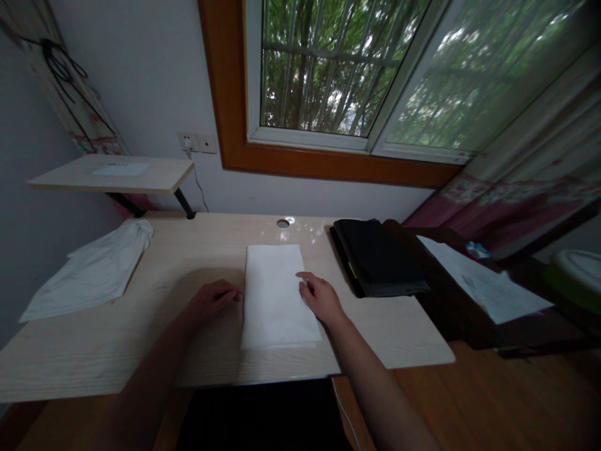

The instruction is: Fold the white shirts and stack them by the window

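A flat rectangle of folded white cloth (277, 300) lies on the desk in front of me, its layers showing slightly along the near edge. At its left edge is my left hand (215, 302), fingers curled together and fingertips touching the border of the cloth. My right hand (323, 299) rests over the right edge, index finger stretched across the top surface and thumb apart from it. The other right fingers are partly hidden under the hand.
A crumpled white garment (94, 272) lies on the desk (188, 366) at the left, near a small raised shelf (164, 177). Black folders (380, 257) are stacked at the right. Beyond them, a sheet of paper (483, 282) lies on a dark surface.
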Demonstrator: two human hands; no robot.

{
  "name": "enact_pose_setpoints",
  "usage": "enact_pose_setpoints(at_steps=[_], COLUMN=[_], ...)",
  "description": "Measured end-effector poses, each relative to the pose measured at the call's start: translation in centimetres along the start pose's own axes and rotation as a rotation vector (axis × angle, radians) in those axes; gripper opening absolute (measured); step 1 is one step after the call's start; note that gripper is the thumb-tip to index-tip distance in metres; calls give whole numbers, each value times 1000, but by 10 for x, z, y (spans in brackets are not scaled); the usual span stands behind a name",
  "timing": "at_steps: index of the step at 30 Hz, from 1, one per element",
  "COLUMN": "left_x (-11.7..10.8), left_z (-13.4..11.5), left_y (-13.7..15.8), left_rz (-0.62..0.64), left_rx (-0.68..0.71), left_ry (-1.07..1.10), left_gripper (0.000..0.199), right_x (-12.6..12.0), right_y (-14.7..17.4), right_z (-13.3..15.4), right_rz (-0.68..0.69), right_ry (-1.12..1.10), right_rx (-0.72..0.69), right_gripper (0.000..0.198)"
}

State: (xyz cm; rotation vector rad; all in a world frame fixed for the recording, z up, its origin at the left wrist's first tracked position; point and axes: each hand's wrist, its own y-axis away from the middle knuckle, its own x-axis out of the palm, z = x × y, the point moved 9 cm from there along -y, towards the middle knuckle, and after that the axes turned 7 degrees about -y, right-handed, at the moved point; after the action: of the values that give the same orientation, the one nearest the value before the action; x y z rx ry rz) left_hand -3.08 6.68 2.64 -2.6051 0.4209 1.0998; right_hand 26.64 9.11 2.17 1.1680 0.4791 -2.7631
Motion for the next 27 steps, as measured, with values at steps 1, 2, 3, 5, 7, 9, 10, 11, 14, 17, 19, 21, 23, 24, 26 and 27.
enact_pose_setpoints(at_steps=[1,2,3,5,7,9,10,11,14,17,19,21,23,24,26,27], left_x=[0,0,1,2,1,2,4,8,24,34,36,36,36,35,35,36], left_z=[0,0,1,2,1,-4,-8,-12,-24,-30,-31,-31,-31,-31,-31,-32], left_y=[0,0,0,0,1,2,3,4,7,9,10,10,10,9,9,8], left_rz=[3,6,10,12,-23,-71,-83,-80,-10,37,48,51,50,49,56,60], left_rx=[1,3,5,23,72,152,198,243,360,414,419,414,407,404,398,394], left_ry=[-1,-2,-6,-27,-69,-134,-175,-222,-359,-440,-461,-465,-463,-461,-456,-456], left_gripper=[30,30,30,31,31,33,36,40,47,49,48,47,46,46,46,45], right_x=[0,-1,-3,-10,-20,-24,-22,-18,12,55,75,79,72,65,51,43], right_y=[1,2,2,3,1,-5,-10,-16,-36,-52,-58,-65,-72,-75,-81,-83], right_z=[-1,-1,-1,3,14,29,37,45,67,78,76,66,50,40,16,3], right_rz=[-3,-11,-27,-85,-151,-173,-163,-142,-23,157,229,237,222,222,230,238], right_ry=[19,42,68,125,182,221,226,222,185,217,263,309,340,348,351,348], right_rx=[14,27,36,30,-14,-72,-97,-120,-207,-286,-304,-283,-221,-179,-76,-18], right_gripper=[35,35,35,34,32,32,33,35,45,51,55,61,66,68,71,71])
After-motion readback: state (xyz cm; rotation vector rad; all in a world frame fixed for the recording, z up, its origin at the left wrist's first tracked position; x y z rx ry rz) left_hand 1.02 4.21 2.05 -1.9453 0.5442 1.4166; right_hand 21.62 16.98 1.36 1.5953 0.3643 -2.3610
